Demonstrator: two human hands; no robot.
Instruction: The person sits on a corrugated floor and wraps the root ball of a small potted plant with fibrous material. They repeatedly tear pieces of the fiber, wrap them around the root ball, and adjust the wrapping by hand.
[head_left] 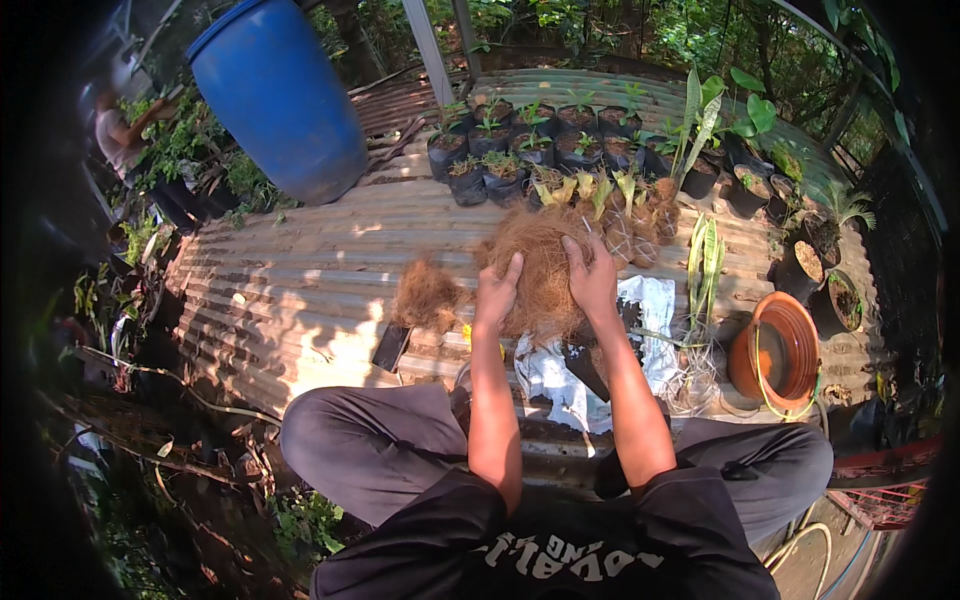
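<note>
A white-lettered black T-shirt (545,575) is worn with grey trousers (370,440).

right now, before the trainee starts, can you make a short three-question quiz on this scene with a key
1. What do the left hand and the right hand hold between them?
2. True or false: the blue barrel is farther left than the terracotta-coloured pot.
3. Where is the smaller fibre clump? a) inside the pot b) on the corrugated surface c) on top of the barrel

Key: 1. A brown fibre bundle. 2. True. 3. b
</note>
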